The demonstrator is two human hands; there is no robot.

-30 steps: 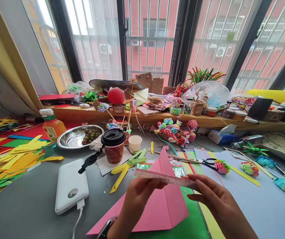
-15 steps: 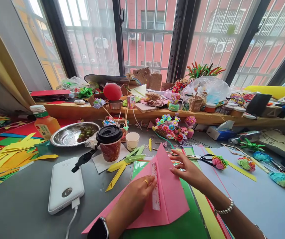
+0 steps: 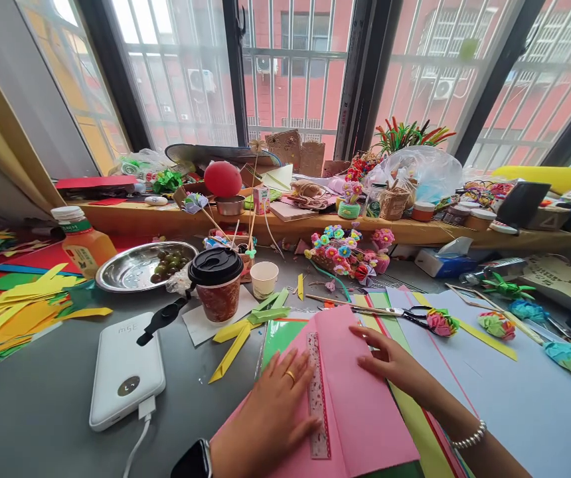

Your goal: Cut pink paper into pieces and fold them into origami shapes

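Note:
A pink sheet of paper (image 3: 355, 405) lies folded flat on the grey table in front of me. A clear patterned ruler (image 3: 317, 395) lies lengthwise on it. My left hand (image 3: 270, 415), with a ring and a smartwatch, presses flat on the paper and touches the ruler's left edge. My right hand (image 3: 392, 362), fingers spread, rests on the pink paper's right side. Neither hand grips anything.
A white power bank (image 3: 126, 368) with its cable lies left. Behind are a lidded coffee cup (image 3: 217, 282), a small paper cup (image 3: 264, 279), a steel bowl of grapes (image 3: 139, 265), a juice bottle (image 3: 80, 240), scissors (image 3: 395, 312), paper flowers and coloured strips.
The raised point of the pink paper has been pressed down flat. My right hand moved down onto the sheet, and my left hand slid along the ruler.

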